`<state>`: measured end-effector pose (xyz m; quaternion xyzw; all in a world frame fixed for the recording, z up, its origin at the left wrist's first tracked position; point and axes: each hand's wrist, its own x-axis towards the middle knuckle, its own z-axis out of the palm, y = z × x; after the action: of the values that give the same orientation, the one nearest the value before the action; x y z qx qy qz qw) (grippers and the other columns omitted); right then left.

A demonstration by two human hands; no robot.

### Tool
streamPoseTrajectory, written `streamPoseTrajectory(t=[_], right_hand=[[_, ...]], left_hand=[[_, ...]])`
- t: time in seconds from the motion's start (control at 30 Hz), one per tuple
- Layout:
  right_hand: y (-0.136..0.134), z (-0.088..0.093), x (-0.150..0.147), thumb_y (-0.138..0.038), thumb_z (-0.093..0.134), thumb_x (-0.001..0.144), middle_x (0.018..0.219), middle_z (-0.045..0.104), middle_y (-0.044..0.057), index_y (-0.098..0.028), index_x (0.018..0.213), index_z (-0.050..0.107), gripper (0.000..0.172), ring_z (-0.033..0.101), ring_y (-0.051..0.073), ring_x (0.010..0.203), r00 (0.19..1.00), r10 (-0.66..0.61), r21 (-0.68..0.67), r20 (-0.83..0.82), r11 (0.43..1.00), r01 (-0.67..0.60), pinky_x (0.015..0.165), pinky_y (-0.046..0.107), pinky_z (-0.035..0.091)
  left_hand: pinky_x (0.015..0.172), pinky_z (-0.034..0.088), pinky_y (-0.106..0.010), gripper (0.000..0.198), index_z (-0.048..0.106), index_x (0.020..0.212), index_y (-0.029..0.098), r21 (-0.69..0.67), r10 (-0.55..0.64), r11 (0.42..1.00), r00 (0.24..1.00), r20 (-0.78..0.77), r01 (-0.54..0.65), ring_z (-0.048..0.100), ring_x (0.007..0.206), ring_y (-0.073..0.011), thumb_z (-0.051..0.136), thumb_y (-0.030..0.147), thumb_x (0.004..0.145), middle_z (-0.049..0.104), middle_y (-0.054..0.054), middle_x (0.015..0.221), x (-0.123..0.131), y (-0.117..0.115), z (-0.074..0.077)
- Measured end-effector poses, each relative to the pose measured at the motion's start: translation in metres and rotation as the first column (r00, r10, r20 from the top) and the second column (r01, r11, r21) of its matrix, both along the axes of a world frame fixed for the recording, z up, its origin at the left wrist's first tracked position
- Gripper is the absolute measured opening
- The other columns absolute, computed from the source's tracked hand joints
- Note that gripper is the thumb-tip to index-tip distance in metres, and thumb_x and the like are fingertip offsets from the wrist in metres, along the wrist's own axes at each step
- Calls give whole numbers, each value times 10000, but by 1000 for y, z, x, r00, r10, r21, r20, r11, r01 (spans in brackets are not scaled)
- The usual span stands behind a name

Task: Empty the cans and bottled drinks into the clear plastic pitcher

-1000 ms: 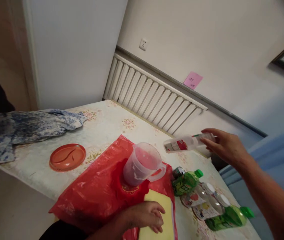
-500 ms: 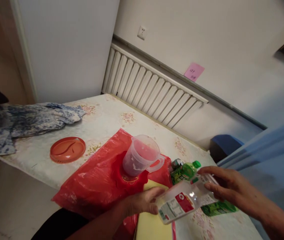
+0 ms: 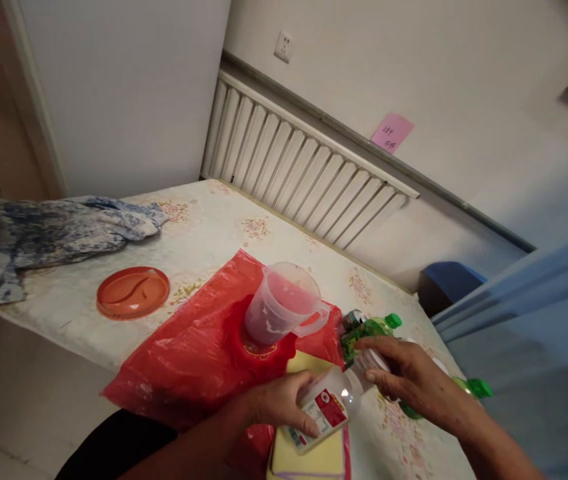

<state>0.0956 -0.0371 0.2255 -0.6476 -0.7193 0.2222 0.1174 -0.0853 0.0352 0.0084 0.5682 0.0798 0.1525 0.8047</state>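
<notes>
My left hand (image 3: 287, 405) is wrapped round the lower part of a clear plastic bottle (image 3: 331, 407) with a red and white label. At the bottle's upper end, the fingers of my right hand (image 3: 404, 377) grip its wide, pale cap or neck (image 3: 370, 365); which of these is unclear. The bottle is tilted above a yellow pad or cloth (image 3: 309, 457). Behind my left hand, a translucent measuring jug (image 3: 277, 310) stands on a red scalloped dish (image 3: 234, 340), over a red plastic bag (image 3: 179, 353).
Green bottles (image 3: 377, 327) and a can (image 3: 353, 320) lie beyond my right hand. An orange-red round lid (image 3: 133, 293) and a blue-white patterned cloth (image 3: 84, 230) are at the left on the flowered tablecloth (image 3: 214, 217). A radiator (image 3: 299, 160) runs behind.
The bottle has moved left and down over the yellow pad. My right hand has moved left with the bottle's upper end, uncovering a green-capped bottle at the right.
</notes>
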Motion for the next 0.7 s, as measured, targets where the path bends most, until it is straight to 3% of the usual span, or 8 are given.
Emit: streamPoseTrajectory(t=[0.27,0.43,0.7], right_hand=[[-5,-4,-1,-477,514,940,933,691,55,-239,1165,648,354,604,140,632,995,-42,-11,-89,999,41,555,257,496],[-7,-6,4,-453,535,931,1116,696,66,-281,1141,668,302,646,244,993,1000,-3,90,-16,996,5,855,389,524],[-8,-8,11,-477,567,898,1251,649,65,-300,1149,672,324,592,264,1163,984,-43,134,-174,989,67,1013,441,471]], left_hand=[[745,458,-259,744,556,1145,199,-5,-47,999,999,-27,47,584,947,-212,901,336,501,630,-16,1048,-2,5,-10],[776,472,-283,755,551,1163,195,-67,-60,996,998,29,62,593,975,-230,898,342,509,637,-32,1080,0,5,-16],[781,481,-286,691,567,1164,213,-11,-42,999,999,6,42,588,1016,-249,862,331,551,631,-37,1145,-1,4,-14]])
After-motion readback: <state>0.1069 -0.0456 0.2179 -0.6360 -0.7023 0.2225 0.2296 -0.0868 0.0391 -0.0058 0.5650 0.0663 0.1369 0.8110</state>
